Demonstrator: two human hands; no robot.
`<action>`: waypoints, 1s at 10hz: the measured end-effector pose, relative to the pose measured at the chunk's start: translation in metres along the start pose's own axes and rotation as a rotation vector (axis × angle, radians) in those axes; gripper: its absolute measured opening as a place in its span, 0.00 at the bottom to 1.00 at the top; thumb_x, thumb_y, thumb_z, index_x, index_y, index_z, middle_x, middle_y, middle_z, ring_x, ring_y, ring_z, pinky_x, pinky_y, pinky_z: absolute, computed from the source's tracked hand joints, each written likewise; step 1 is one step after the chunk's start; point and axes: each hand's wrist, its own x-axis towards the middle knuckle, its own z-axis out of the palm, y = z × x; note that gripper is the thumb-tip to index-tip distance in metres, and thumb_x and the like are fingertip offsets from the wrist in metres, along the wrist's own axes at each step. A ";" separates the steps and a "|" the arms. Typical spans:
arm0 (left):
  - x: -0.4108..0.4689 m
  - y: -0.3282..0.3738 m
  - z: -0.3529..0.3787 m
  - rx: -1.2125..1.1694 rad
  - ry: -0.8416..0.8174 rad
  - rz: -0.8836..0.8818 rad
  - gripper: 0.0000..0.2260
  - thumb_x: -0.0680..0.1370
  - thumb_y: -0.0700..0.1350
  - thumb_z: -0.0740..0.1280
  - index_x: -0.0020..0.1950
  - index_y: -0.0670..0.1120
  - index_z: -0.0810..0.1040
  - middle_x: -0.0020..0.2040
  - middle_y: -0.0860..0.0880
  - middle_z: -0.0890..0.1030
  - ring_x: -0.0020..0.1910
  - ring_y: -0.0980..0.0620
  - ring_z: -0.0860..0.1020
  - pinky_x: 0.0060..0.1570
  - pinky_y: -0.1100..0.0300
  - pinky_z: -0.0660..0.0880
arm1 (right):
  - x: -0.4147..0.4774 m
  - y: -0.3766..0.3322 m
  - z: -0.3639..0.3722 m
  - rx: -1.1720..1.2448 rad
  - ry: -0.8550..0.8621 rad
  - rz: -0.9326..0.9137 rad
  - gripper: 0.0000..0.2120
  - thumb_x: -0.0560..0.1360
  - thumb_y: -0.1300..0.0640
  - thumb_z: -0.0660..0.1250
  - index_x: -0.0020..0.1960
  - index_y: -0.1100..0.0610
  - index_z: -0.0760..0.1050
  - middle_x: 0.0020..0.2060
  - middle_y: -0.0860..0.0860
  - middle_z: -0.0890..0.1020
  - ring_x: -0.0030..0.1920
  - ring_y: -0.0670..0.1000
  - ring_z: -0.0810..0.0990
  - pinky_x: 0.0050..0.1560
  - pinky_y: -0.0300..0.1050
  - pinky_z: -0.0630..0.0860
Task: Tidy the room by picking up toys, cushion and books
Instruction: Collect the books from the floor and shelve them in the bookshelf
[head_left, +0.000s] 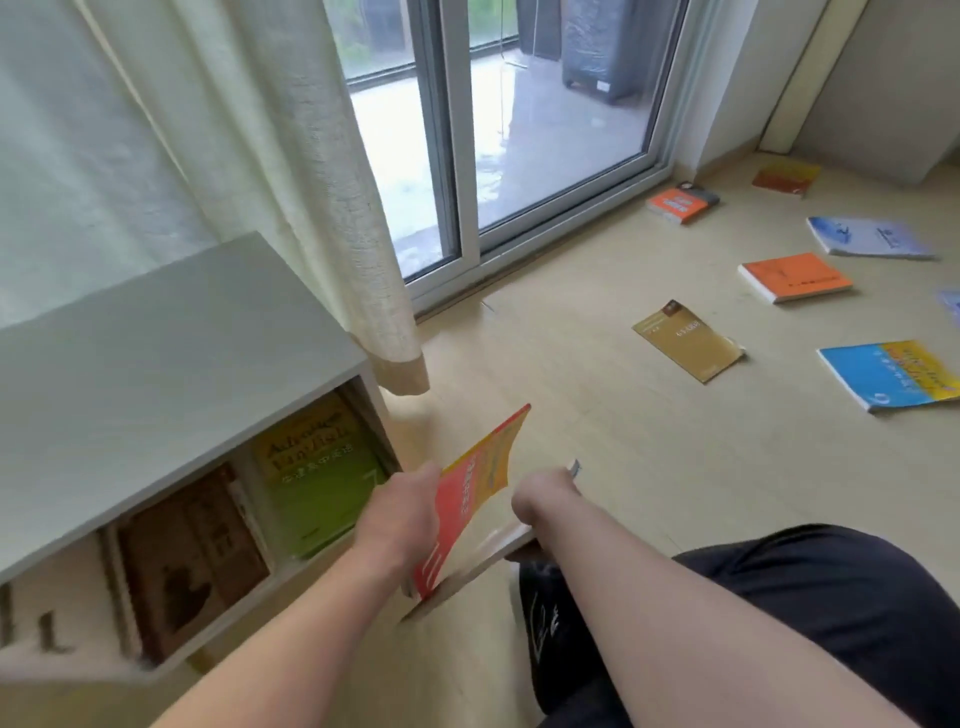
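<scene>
- Red-and-yellow book (480, 483) tilts at 6 o'clock between your hands, just beside the white shelf (156, 353).
- Your left hand (402, 519) clasps its cover. Your right hand (540, 493) probably curls under its right edge, with the fingers hidden.
- At 9 o'clock the shelf holds upright books (322, 483).
- Loose books (688, 340) lie flat on the floor (571, 415) from 1 to 3 o'clock.

Cream curtain (260, 156), sliding door (561, 130) (glass), floor (571, 441)

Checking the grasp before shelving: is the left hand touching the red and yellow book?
Touching. The head view shows the left hand gripping the red and yellow book at its cover edge, no gap between them.
</scene>
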 end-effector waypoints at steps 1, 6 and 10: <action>-0.019 -0.034 -0.009 0.004 -0.006 -0.039 0.08 0.83 0.42 0.55 0.50 0.52 0.72 0.41 0.52 0.81 0.36 0.51 0.81 0.33 0.53 0.79 | 0.000 0.029 0.018 -0.037 -0.137 0.100 0.10 0.78 0.66 0.52 0.54 0.65 0.70 0.34 0.64 0.83 0.47 0.62 0.85 0.47 0.53 0.84; -0.065 -0.119 0.021 -1.235 -0.292 -0.834 0.06 0.82 0.35 0.63 0.55 0.43 0.75 0.33 0.45 0.80 0.25 0.53 0.76 0.18 0.68 0.69 | -0.016 0.056 0.018 -0.221 -0.207 -0.138 0.07 0.75 0.74 0.61 0.42 0.64 0.72 0.33 0.58 0.74 0.25 0.54 0.77 0.25 0.44 0.77; -0.060 -0.113 0.074 -1.821 -0.543 -1.213 0.06 0.82 0.34 0.60 0.51 0.32 0.74 0.34 0.33 0.82 0.18 0.47 0.77 0.14 0.65 0.70 | -0.011 0.052 0.033 0.028 -0.273 -0.043 0.22 0.73 0.44 0.76 0.55 0.60 0.76 0.48 0.58 0.80 0.43 0.60 0.83 0.39 0.56 0.85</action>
